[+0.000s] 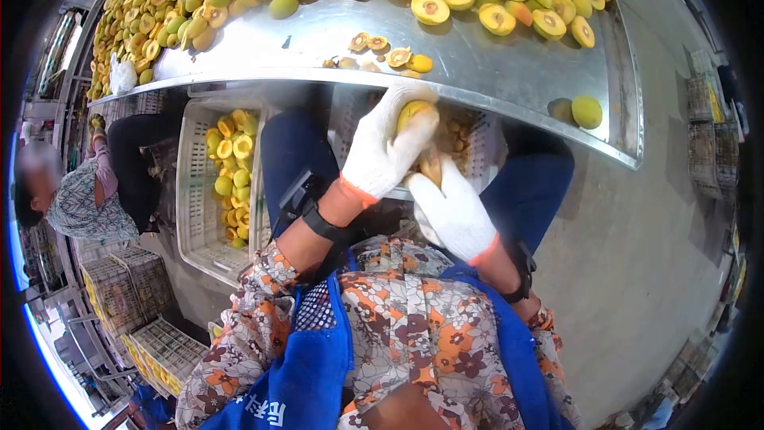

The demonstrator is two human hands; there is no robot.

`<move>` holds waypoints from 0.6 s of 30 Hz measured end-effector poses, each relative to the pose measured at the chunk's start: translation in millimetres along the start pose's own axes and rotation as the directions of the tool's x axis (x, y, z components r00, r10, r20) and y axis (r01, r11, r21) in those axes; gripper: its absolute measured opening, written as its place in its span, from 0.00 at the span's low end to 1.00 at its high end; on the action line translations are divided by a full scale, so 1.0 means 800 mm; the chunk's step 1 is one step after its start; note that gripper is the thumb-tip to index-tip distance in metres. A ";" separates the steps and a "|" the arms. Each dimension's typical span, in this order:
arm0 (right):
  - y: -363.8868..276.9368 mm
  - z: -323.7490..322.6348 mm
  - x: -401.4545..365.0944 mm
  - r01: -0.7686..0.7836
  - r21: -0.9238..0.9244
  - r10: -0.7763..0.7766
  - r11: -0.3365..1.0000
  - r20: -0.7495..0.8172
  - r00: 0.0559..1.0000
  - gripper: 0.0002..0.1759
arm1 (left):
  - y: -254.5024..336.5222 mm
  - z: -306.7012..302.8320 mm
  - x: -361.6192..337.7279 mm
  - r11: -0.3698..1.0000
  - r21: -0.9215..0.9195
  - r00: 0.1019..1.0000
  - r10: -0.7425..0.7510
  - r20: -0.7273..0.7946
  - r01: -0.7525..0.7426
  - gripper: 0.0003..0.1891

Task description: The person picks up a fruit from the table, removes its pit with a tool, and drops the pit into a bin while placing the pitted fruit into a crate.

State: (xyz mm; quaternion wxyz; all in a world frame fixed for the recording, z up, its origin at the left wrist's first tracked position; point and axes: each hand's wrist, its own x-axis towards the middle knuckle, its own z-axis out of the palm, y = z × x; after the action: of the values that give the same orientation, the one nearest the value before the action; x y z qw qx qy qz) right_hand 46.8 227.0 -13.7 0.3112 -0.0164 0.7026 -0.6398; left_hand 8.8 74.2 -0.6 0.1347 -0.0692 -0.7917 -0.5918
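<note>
My left hand (pixel 390 142), in a white knitted glove with an orange cuff, is closed around a yellow-green peach (pixel 415 115) just below the metal table's front edge. Close beneath it, my right hand (pixel 454 209), gloved the same way, is closed too. A tan, blurred piece (pixel 430 167) shows at its fingertips; I cannot make out what it is. Below both hands, a pale plastic crate (pixel 489 151) between my knees holds brownish bits.
Many halved peaches (pixel 499 20) are heaped on the metal table (pixel 318 36). A few scraps lie near its front edge, and a single peach (pixel 586 112) sits at the right. A crate (pixel 189 191) of yellow halves stands at my left. Another person (pixel 91 199) sits further left.
</note>
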 end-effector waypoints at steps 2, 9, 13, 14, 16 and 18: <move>-0.019 0.000 -0.013 -0.205 0.133 0.195 0.970 0.084 0.977 0.18 | -0.009 -0.016 0.007 0.926 -0.182 0.915 -0.267 0.302 0.330 0.19; -0.021 0.000 -0.019 -0.256 0.461 0.121 0.850 0.301 0.946 0.09 | -0.012 -0.010 0.002 0.918 -0.178 0.913 -0.298 0.279 0.354 0.27; -0.010 -0.007 -0.017 -0.479 0.646 0.095 0.594 0.535 0.840 0.05 | -0.027 -0.020 0.007 0.813 -0.319 0.824 -0.305 0.478 0.486 0.29; -0.011 -0.008 -0.013 -0.527 0.651 0.061 0.547 0.596 0.800 0.07 | -0.027 -0.019 0.006 0.817 -0.319 0.828 -0.301 0.473 0.480 0.29; -0.015 -0.010 -0.005 -0.539 0.642 0.062 0.545 0.610 0.790 0.06 | -0.020 -0.006 -0.006 0.812 -0.472 0.939 -0.293 0.179 0.343 0.30; -0.022 -0.004 -0.001 -0.548 0.637 0.054 0.543 0.624 0.779 0.06 | -0.013 -0.007 -0.012 0.679 -0.589 0.881 -0.454 0.132 0.438 0.30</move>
State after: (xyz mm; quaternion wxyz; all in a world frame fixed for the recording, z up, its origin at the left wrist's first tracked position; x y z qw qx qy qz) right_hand 39.3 227.0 3.0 0.5778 0.0728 0.2180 -0.7831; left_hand 16.1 66.3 -11.6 -0.0329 0.0937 -0.5520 -0.8279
